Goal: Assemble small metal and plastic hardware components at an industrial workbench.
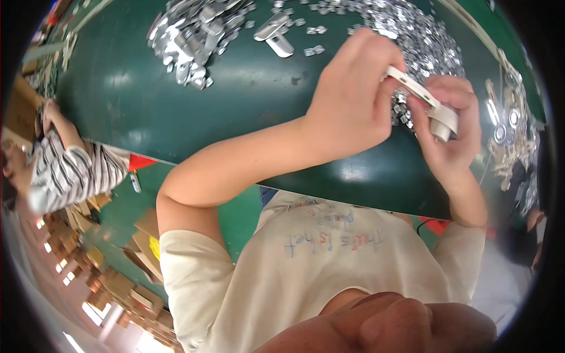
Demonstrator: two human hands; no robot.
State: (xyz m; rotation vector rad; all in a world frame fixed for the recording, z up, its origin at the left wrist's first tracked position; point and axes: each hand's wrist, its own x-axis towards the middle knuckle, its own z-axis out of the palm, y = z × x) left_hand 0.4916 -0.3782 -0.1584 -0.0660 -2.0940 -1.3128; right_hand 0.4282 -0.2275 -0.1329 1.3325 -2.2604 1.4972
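Observation:
My left hand (362,88) pinches one end of a cream-white plastic part (413,88), a slim slotted bar with a thick round end. Around that round end my right hand (459,117) is closed, thumb in front and fingers behind. Both hands hold the part up above a dark green table (253,94). Just beyond and beneath them spreads a heap of small shiny metal pieces (432,50). What lies between the fingertips is partly hidden.
Larger curved metal pieces (203,35) are piled at the far left, with two loose metal pieces (276,36) beside them. White plastic parts (506,132) lie along the right. A person in a striped shirt (76,170) sits at the left, near cardboard boxes (118,285) on the floor.

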